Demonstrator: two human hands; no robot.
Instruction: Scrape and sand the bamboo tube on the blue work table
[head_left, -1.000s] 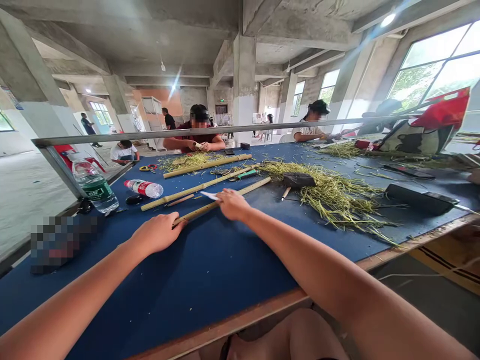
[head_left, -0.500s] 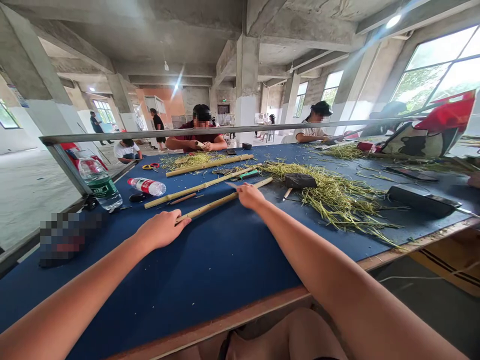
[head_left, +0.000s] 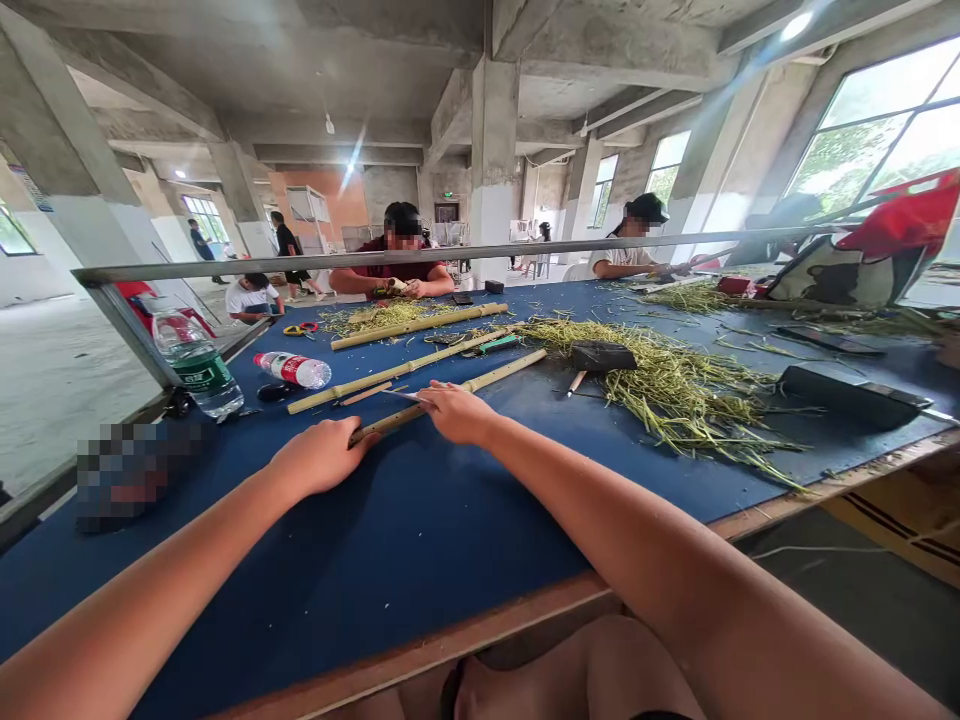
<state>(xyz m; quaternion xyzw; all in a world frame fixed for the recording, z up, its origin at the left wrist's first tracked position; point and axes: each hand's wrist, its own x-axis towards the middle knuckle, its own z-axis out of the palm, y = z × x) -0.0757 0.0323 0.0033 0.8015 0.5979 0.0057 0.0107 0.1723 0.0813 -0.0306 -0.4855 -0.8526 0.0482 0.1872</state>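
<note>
A bamboo tube (head_left: pixel 394 422) lies slanted on the blue bench (head_left: pixel 420 530), its near end clasped by the curled left hand (head_left: pixel 319 457) and its middle gripped by the right hand (head_left: pixel 457 413), from which a white slip (head_left: pixel 405 396) juts. A second tube (head_left: pixel 390 372) is laid just beyond, and a heap of green straw (head_left: pixel 675 390) is spread to the right

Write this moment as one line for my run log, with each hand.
left hand: touching bamboo tube end | right hand: on tube, by white slip | nearby: grass pile
</note>
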